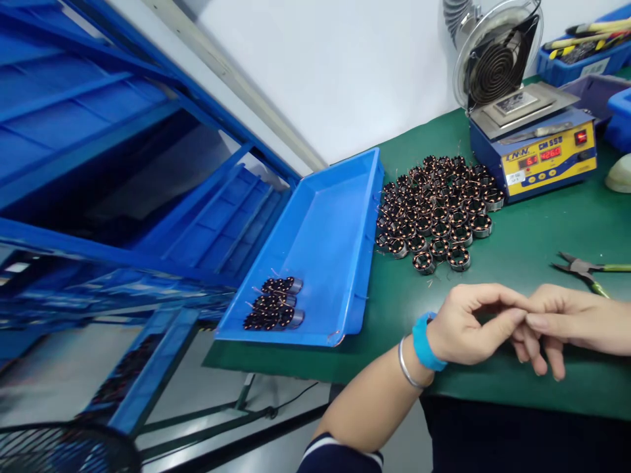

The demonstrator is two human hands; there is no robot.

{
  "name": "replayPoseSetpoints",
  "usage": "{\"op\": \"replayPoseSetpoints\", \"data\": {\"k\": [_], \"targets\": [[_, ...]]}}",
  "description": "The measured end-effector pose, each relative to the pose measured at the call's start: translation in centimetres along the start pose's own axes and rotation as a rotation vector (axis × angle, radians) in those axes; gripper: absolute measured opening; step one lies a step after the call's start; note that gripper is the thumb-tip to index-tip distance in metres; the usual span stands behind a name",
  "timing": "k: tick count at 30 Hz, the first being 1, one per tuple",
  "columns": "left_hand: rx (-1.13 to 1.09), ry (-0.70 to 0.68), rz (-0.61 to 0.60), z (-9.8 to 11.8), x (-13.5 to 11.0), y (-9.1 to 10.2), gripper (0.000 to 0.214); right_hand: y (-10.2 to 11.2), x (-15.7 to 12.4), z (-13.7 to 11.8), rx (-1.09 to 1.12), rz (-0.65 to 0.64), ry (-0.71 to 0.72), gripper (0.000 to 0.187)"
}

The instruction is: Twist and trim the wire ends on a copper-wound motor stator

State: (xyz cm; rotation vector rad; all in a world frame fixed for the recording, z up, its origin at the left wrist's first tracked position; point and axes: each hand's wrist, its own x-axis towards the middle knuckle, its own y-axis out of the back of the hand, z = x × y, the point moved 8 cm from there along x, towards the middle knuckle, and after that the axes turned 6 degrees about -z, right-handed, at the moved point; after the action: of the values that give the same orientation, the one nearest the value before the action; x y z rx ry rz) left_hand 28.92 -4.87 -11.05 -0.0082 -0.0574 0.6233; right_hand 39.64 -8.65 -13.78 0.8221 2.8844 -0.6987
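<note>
My left hand (468, 328), with a blue band and a silver bracelet at the wrist, meets my right hand (562, 322) over the front of the green table. Thumb and fingers of each are pinched together, their tips touching the other hand. Whatever they hold, if anything, is hidden or too small to make out. Beyond them lies a big cluster of copper-wound motor stators (438, 203), loose wire ends sticking out. Several more stators (273, 305) are lined up in rows in the near end of a blue tray (362, 263), left of my hands.
A yellow-fronted solder pot (547, 161) with red digits stands at the back, a round fan hood (497, 62) behind it. Green-handled cutters (582, 266) lie right of the stators. Blue bins (572, 69) fill the back right corner; a blue rack (148, 253) stands left.
</note>
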Motion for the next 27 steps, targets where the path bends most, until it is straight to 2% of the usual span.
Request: {"op": "replayPoseSetpoints", "data": {"k": [3,7,10,16,18,22,24,27], "targets": [[0.051,-0.036,-0.028,1.0,-0.1,0.3,0.053,0.1,-0.2,-0.6,0.051,0.015,0.039,0.068],[0.072,-0.040,-0.076,2.0,0.1,0.5,0.053,-0.4,-0.2,-0.7,0.084,-0.026,0.042,0.062],[0.062,-0.053,-0.102,2.3,0.2,0.3,0.051,-0.5,-0.1,-0.6,0.078,-0.031,0.036,0.065],[0.138,-0.066,-0.045,1.7,-0.2,0.1,0.046,-0.7,0.2,-0.2,0.038,-0.046,-0.010,0.072],[0.244,-0.085,0.027,2.1,-0.5,0.9,0.040,0.1,0.2,-0.3,0.002,0.032,-0.005,0.078],[0.795,-0.138,0.441,4.7,-1.5,4.9,0.021,2.7,-0.1,-1.1,-0.182,0.294,0.028,0.080],[1.044,-0.019,0.527,4.8,-1.2,6.4,0.026,3.9,-0.4,-1.6,-0.257,0.421,0.052,0.078],[1.204,0.196,0.518,3.4,-0.3,7.5,0.035,5.0,-0.8,-2.0,-0.296,0.551,0.072,0.078]]}}
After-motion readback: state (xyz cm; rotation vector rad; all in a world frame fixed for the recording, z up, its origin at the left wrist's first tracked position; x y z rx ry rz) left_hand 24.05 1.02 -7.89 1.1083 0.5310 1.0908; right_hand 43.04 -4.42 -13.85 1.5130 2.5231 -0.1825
